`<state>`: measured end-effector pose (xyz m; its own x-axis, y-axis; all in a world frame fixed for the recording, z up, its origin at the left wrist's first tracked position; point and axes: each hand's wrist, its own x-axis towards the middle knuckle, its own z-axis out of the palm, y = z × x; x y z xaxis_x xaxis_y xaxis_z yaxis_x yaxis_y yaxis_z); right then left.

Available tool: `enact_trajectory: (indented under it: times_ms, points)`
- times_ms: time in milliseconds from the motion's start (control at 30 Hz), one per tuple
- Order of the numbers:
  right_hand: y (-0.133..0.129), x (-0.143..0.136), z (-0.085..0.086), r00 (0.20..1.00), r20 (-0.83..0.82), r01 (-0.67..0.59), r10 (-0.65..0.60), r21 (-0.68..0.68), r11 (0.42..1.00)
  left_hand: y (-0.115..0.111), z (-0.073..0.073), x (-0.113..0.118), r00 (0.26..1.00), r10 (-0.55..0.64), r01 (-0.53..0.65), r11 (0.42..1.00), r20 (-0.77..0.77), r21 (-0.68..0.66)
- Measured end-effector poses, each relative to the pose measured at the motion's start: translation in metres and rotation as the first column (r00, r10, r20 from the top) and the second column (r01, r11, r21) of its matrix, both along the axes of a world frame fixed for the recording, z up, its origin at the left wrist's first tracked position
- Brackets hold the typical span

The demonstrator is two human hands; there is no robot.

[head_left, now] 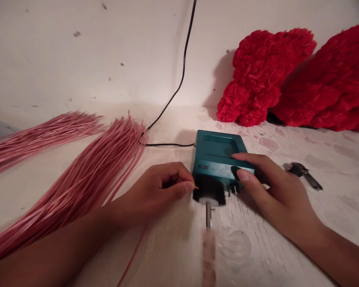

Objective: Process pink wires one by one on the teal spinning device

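My left hand (164, 187) pinches a thin pink wire stem between thumb and forefinger. Its short tip pokes out beside the black round front of a small teal motor box (218, 147), and a pink strand (133, 255) trails below the wrist. My right hand (272, 187) grips the box's right front corner, with the forefinger on top and the thumb on the front near the knobs. From the black front a metal shaft (208, 215) points toward me. At its end is a blurred pinkish-brown length (208, 255) whose kind I cannot make out.
Two bundles of pink stems lie at the left, a near one (86, 171) and a far one (44, 135). Red artificial flower clusters (260, 71) stand at the back right. A black cord (184, 67) runs down the wall to the box. A small metal tool (308, 175) lies right.
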<state>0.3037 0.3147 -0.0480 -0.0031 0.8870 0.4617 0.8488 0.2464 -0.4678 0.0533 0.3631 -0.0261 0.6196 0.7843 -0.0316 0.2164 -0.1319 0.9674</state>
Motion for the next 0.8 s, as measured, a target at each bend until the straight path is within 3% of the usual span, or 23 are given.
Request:
enact_trajectory:
  times_ms: [200,500,667,800]
  points:
    - [0.000,0.002,0.001,0.989,-0.106,-0.101,0.098,-0.020,0.995,0.000,-0.002,-0.003,1.000,-0.003,0.003,1.000,-0.006,0.021]
    - [0.001,0.001,-0.005,0.973,-0.161,-0.159,0.165,0.050,0.986,0.001,-0.006,0.001,0.997,0.044,-0.025,0.964,-0.066,0.265]
    - [-0.006,-0.003,0.004,0.974,-0.147,-0.169,0.172,0.036,0.985,-0.013,0.015,-0.002,0.991,0.108,-0.076,0.943,-0.084,0.324]
    - [-0.024,-0.005,0.021,0.975,-0.190,-0.108,0.113,0.034,0.994,-0.045,0.039,-0.020,0.988,0.153,-0.145,0.944,-0.004,0.297]
